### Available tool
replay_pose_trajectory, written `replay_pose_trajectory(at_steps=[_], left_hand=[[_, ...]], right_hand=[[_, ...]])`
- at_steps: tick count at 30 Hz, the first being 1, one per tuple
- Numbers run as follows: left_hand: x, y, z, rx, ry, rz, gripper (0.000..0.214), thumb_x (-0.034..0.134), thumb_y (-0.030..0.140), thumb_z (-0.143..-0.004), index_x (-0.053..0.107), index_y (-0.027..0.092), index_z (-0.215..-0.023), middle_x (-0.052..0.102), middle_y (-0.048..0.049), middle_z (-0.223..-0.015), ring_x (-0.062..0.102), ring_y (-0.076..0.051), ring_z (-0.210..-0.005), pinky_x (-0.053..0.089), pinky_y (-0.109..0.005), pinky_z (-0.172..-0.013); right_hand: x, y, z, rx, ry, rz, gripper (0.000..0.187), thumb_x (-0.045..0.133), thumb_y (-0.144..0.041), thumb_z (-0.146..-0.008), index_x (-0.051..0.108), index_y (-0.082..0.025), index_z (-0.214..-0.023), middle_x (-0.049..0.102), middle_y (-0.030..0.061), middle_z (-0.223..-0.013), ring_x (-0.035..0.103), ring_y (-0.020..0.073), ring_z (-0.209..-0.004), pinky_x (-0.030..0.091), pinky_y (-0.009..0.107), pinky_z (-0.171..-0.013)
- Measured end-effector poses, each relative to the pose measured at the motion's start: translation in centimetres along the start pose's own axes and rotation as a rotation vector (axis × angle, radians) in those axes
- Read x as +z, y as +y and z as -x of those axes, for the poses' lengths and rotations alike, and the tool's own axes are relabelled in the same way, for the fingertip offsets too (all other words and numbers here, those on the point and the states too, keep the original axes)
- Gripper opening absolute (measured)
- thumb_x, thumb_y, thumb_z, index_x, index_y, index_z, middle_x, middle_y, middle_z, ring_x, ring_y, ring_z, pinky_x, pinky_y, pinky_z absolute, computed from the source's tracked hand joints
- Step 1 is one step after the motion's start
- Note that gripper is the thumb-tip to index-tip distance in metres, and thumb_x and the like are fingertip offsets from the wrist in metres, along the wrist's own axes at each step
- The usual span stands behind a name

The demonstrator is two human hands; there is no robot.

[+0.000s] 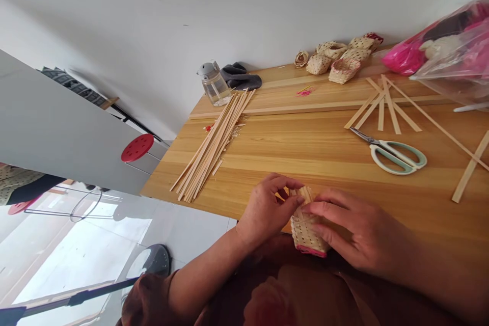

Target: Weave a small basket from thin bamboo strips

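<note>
My left hand (267, 209) and my right hand (353, 229) both grip a small woven straw basket (305, 232) with a pink rim, held at the near edge of the wooden table (305, 147). The left fingers pinch its top strips. The right fingers press on its side. A long bundle of pale strips (212, 145) lies to the left of my hands.
Green-handled scissors (395, 155) lie to the right, beside loose crossed strips (384, 107). Several finished woven baskets (338, 58) sit at the back, with a glass bottle (214, 84), a grey cloth (240, 77) and a plastic bag (451, 46). A red stool (137, 147) stands at the left.
</note>
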State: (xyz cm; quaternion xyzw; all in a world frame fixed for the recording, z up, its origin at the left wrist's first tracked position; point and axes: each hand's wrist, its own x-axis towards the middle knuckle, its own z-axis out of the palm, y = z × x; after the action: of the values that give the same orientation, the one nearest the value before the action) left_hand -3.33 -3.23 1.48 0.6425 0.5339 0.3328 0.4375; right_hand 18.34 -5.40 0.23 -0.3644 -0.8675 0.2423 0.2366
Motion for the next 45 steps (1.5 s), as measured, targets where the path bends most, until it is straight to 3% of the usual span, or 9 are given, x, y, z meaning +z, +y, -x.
replay_pose_trajectory(at_steps=[4, 8, 16, 20, 24, 29, 31, 37, 45], left_hand=[[-0.2, -0.2, -0.1, -0.06, 0.021, -0.058, 0.028, 0.072, 0.021, -0.083, 0.071, 0.02, -0.11, 0.07, -0.0044, -0.1, 0.062, -0.014, -0.081, 0.05, -0.024, -0.067], [-0.8, -0.1, -0.4, -0.119, -0.04, -0.184, 0.018, 0.072, 0.031, -0.083, 0.071, 0.017, -0.094, 0.072, -0.0043, -0.093, 0.061, -0.015, -0.074, 0.049, -0.028, -0.068], [-1.1, -0.2, -1.0, -0.023, -0.062, -0.209, 0.011, 0.071, 0.024, -0.081, 0.07, 0.019, -0.091, 0.068, -0.0018, -0.093, 0.06, -0.015, -0.082, 0.049, -0.025, -0.068], [-0.8, -0.3, -0.9, 0.004, 0.021, -0.15, 0.014, 0.074, 0.016, -0.077, 0.066, 0.019, -0.088, 0.062, 0.0007, -0.089, 0.054, -0.011, -0.076, 0.045, -0.022, -0.066], [-0.6, -0.3, -0.7, -0.013, 0.005, -0.082, 0.014, 0.074, 0.014, -0.079, 0.063, 0.019, -0.085, 0.054, 0.006, -0.07, 0.046, -0.009, -0.062, 0.039, -0.022, -0.06], [-0.8, -0.3, -0.8, 0.13, 0.036, -0.08, 0.017, 0.076, 0.008, -0.077, 0.064, 0.019, -0.083, 0.06, 0.0033, -0.085, 0.052, -0.008, -0.069, 0.042, -0.021, -0.064], [-0.8, -0.3, -0.7, 0.136, 0.026, -0.072, 0.018, 0.075, 0.007, -0.078, 0.063, 0.019, -0.083, 0.061, 0.004, -0.081, 0.053, -0.008, -0.068, 0.042, -0.021, -0.064], [-0.8, -0.5, -0.5, 0.231, -0.036, -0.038, 0.012, 0.068, 0.009, -0.086, 0.063, 0.02, -0.084, 0.067, 0.0028, -0.084, 0.06, -0.01, -0.076, 0.045, -0.021, -0.07], [-0.2, -1.2, -0.6, 0.152, -0.094, 0.049, 0.009, 0.067, 0.013, -0.088, 0.062, 0.02, -0.086, 0.068, 0.0029, -0.084, 0.061, -0.01, -0.076, 0.046, -0.021, -0.07]], right_hand=[[0.6, 0.0, -0.1, -0.053, 0.01, 0.113, 0.025, 0.053, -0.027, -0.101, 0.067, -0.026, -0.122, 0.07, 0.0105, -0.113, 0.071, 0.0257, -0.095, 0.06, 0.039, -0.079], [1.3, 0.4, 0.3, -0.105, 0.094, 0.174, 0.025, 0.051, -0.026, -0.103, 0.068, -0.024, -0.122, 0.072, 0.0111, -0.113, 0.073, 0.0247, -0.092, 0.061, 0.036, -0.074], [1.7, 0.7, 0.6, -0.094, 0.134, 0.193, 0.03, 0.048, -0.018, -0.103, 0.067, -0.022, -0.127, 0.074, 0.0091, -0.111, 0.074, 0.0216, -0.09, 0.061, 0.032, -0.076], [2.0, 0.6, 0.6, -0.051, 0.145, 0.142, 0.027, 0.05, -0.019, -0.104, 0.068, -0.023, -0.124, 0.074, 0.007, -0.108, 0.074, 0.0206, -0.09, 0.06, 0.033, -0.08], [2.1, 0.7, 0.4, -0.045, 0.165, 0.095, 0.026, 0.053, -0.019, -0.102, 0.069, -0.023, -0.123, 0.074, 0.0064, -0.107, 0.073, 0.0208, -0.093, 0.059, 0.034, -0.083], [1.7, 0.7, 0.2, -0.077, 0.173, 0.077, 0.025, 0.057, -0.019, -0.101, 0.071, -0.023, -0.121, 0.073, 0.008, -0.103, 0.071, 0.0222, -0.091, 0.059, 0.036, -0.079], [1.5, 0.6, 0.0, -0.081, 0.186, 0.033, 0.024, 0.057, -0.018, -0.1, 0.071, -0.024, -0.119, 0.074, 0.0079, -0.103, 0.071, 0.0223, -0.093, 0.058, 0.035, -0.08], [1.2, 0.6, -0.8, 0.072, 0.151, -0.248, 0.014, 0.058, -0.022, -0.099, 0.072, -0.025, -0.101, 0.077, 0.0027, -0.094, 0.073, 0.0185, -0.084, 0.058, 0.03, -0.074], [1.7, 0.8, -1.2, 0.119, 0.138, -0.226, 0.013, 0.061, -0.027, -0.098, 0.071, -0.024, -0.09, 0.074, 0.0011, -0.082, 0.069, 0.0175, -0.072, 0.053, 0.03, -0.067]])
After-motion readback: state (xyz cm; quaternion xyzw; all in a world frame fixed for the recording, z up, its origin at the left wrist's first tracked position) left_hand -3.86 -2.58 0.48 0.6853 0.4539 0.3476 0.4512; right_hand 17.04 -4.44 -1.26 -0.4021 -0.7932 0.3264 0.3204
